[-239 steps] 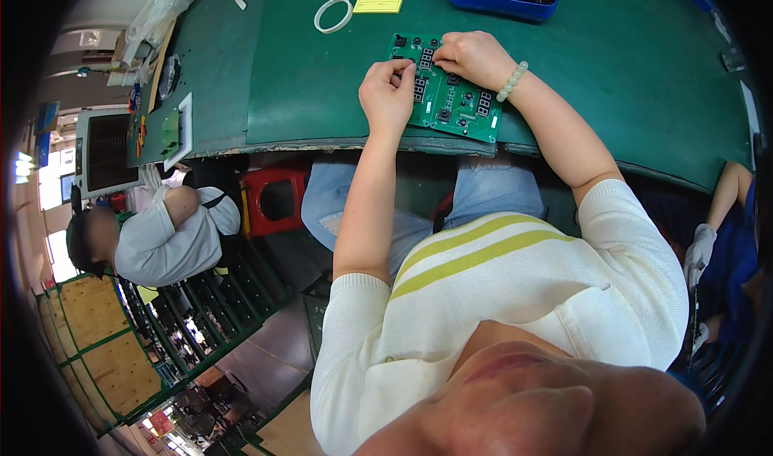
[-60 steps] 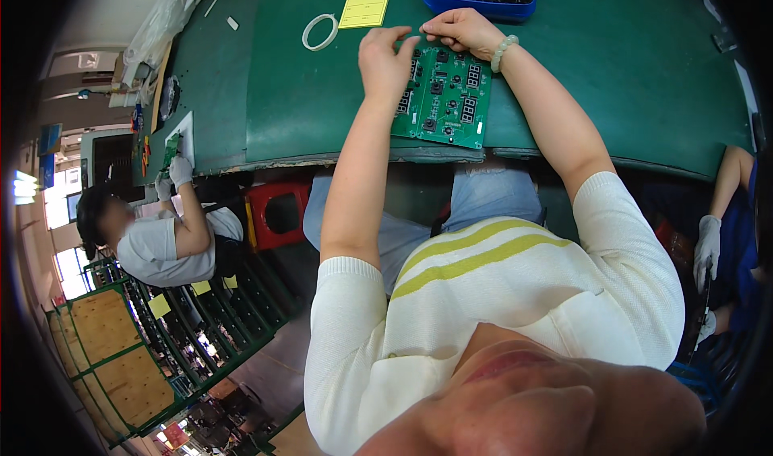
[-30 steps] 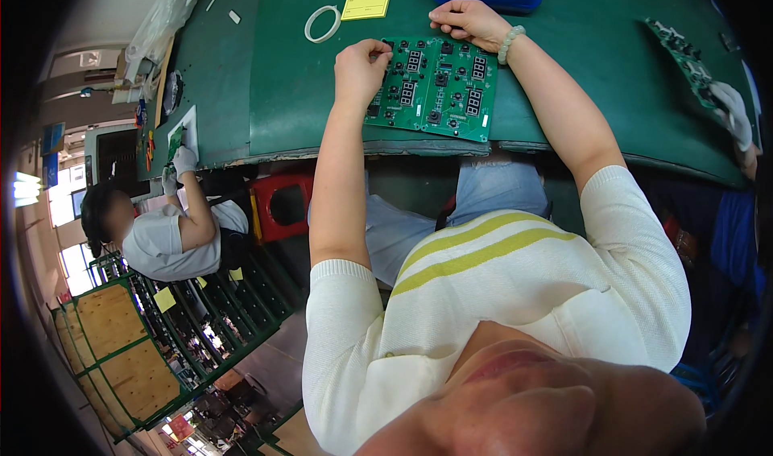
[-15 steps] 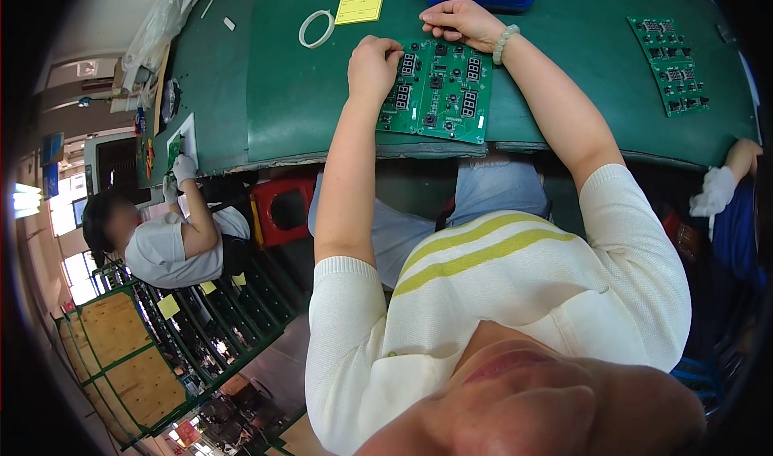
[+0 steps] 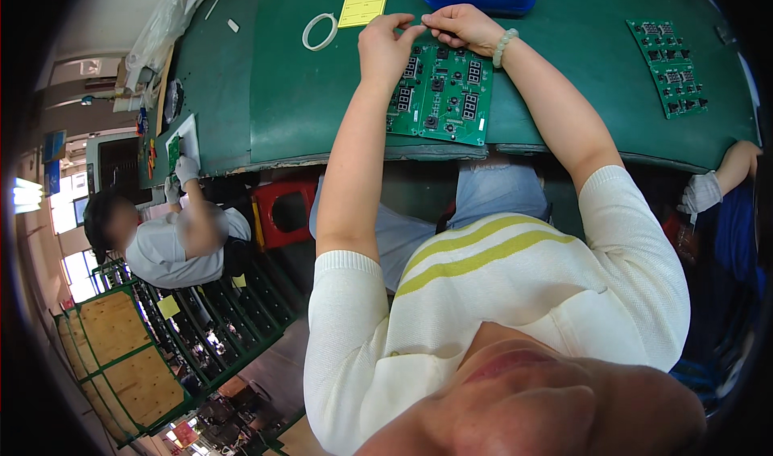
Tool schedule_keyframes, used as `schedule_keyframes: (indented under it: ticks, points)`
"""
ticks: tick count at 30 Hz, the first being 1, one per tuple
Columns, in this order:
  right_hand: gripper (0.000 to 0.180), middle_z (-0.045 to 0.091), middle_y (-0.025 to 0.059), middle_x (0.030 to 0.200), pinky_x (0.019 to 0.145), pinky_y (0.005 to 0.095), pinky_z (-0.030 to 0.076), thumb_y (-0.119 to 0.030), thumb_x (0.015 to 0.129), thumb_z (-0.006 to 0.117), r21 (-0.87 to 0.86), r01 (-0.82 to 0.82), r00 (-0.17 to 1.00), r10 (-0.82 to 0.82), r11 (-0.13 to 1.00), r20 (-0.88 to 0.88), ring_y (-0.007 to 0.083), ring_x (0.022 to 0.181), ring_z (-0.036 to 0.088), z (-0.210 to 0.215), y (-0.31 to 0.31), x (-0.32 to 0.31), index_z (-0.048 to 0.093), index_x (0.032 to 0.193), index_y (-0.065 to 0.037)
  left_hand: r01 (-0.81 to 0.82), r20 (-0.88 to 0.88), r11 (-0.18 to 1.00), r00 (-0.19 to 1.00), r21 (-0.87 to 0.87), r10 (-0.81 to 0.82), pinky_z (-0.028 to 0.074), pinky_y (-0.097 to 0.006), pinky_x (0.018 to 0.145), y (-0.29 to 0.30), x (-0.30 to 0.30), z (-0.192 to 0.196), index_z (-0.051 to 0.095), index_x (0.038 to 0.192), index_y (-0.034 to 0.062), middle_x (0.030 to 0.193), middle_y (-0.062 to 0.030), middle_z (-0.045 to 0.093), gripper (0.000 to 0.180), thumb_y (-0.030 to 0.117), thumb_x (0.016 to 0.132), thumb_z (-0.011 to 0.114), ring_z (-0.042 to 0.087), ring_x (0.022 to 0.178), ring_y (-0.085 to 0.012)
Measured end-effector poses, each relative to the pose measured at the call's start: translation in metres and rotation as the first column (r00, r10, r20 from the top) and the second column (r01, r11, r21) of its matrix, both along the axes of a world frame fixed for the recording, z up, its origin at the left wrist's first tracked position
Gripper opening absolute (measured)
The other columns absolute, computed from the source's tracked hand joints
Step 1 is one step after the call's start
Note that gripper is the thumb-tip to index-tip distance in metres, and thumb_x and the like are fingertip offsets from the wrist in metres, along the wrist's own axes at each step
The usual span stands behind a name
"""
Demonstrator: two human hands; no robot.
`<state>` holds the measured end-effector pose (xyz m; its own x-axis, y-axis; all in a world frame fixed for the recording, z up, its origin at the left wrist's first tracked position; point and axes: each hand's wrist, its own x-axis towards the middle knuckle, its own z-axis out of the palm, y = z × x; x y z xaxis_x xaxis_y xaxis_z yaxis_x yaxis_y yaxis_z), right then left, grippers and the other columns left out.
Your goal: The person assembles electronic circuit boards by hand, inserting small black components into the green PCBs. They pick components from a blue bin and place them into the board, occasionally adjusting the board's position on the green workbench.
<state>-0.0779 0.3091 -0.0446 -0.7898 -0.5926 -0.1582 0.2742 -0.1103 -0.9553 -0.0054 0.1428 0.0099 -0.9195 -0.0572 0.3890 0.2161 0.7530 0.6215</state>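
Under my forearms lies a green circuit board [image 5: 439,106] with black digit displays and small black buttons. My left hand [image 5: 388,47] is over its far left corner, thumb and forefinger a little apart, with nothing clearly visible between them. Close to those fingertips, my right hand [image 5: 469,29] pinches a tiny dark part, too small to make out well, above the board's far edge. Just beyond the right hand stands a blue bin [image 5: 475,4] holding many small black parts.
A yellow paper card [image 5: 363,5] and a whitish ring [image 5: 320,32] lie at the far left. Another circuit board [image 5: 668,70] rests on the right. At the left, a co-worker's gloved hand [image 5: 187,169] is near a green board. Another person's hand [image 5: 742,160] shows at the right edge.
My left hand has lifted from the board's left side and moved right and away, up to my right fingertips. The right hand has shifted only slightly.
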Motion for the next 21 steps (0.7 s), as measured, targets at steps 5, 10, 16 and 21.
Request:
schedule_keyframes:
  ticks: [5,10,16,21]
  points:
    - [0.026,0.059,-0.0036,0.069,0.04,0.0134,0.031,-0.031,0.09,0.068,-0.095,0.009,0.996,0.0,0.995,0.086,0.0003,0.052,0.047,0.001,0.003,0.0,0.066,0.085,-0.005,0.042,0.026,0.998,0.999,0.046,-0.043,0.048,-0.028,0.059,0.01,-0.013,-0.009,0.073,0.095,0.0039,0.077,-0.0073,0.068,0.024,0.02,0.077,0.078,0.059,0.063,-0.0138]
    - [0.026,0.058,-0.0033,0.068,0.039,0.0137,0.03,-0.03,0.092,0.066,-0.103,-0.002,0.996,0.011,0.995,0.09,0.0006,0.052,0.047,0.004,0.004,0.003,0.066,0.087,-0.004,0.039,0.032,0.997,0.999,0.068,-0.041,0.047,-0.026,0.058,0.009,-0.009,-0.011,0.074,0.096,0.0039,0.074,-0.0051,0.068,0.022,0.02,0.081,0.074,0.058,0.062,-0.0094]
    - [0.028,0.057,-0.0021,0.08,0.04,0.0137,0.029,-0.022,0.096,0.059,-0.143,0.01,0.994,0.006,0.99,0.109,0.0001,0.056,0.044,0.002,0.006,0.0,0.065,0.108,0.002,-0.028,0.128,0.998,0.992,0.061,0.021,0.049,-0.026,0.059,0.002,0.001,-0.009,0.074,0.093,0.0047,0.072,-0.0062,0.069,0.018,0.018,0.08,0.073,0.058,0.061,-0.0105]
    - [0.029,0.057,0.0004,0.085,0.041,0.0124,0.031,-0.013,0.094,0.059,-0.22,0.004,0.986,0.033,0.975,0.163,0.0003,0.06,0.044,0.002,0.006,-0.002,0.062,0.117,0.004,0.012,0.194,0.992,0.981,-0.128,0.013,0.051,-0.032,0.062,-0.005,0.006,-0.015,0.073,0.089,0.006,0.075,-0.0089,0.069,0.015,0.012,0.076,0.073,0.063,0.062,-0.0183]
